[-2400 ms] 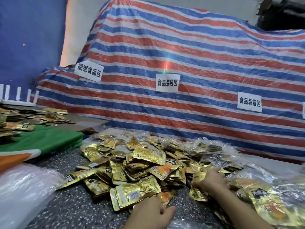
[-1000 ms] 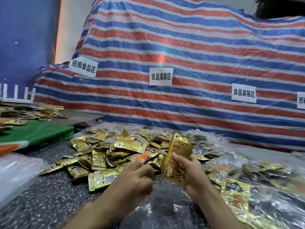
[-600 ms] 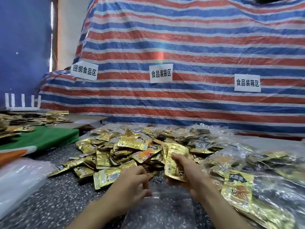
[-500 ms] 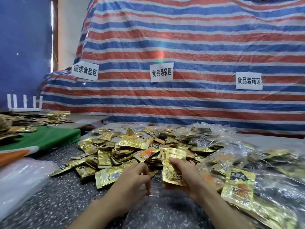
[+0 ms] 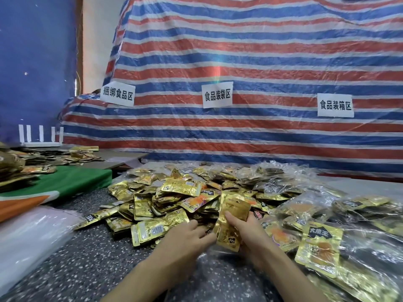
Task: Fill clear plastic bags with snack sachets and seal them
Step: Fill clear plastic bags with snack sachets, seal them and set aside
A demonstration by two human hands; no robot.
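Near the front edge of the speckled grey bench (image 5: 87, 247), the left hand (image 5: 185, 240) pinches the mouth of the clear plastic bag (image 5: 220, 273) — likely holding it open — while the right hand (image 5: 248, 232) grips a stack of gold foil snack sachets (image 5: 231, 219) just above, poised for loading.

I read black characters on three white sheets stuck to the striped tarp (image 5: 261, 51). The first paper sign (image 5: 117, 95), at 11 o'clock, says 捆绑食品区. The second paper sign (image 5: 217, 94), at 12 o'clock, says 食品装袋区. The third paper sign (image 5: 335, 105), at 1 o'clock, says 食品装箱区. At 4 o'clock, a gold sachet (image 5: 320, 247) carries a dark banner that I make out as 大鹿王. The barcode sachet (image 5: 152, 231) at 8 o'clock has print too small to read.
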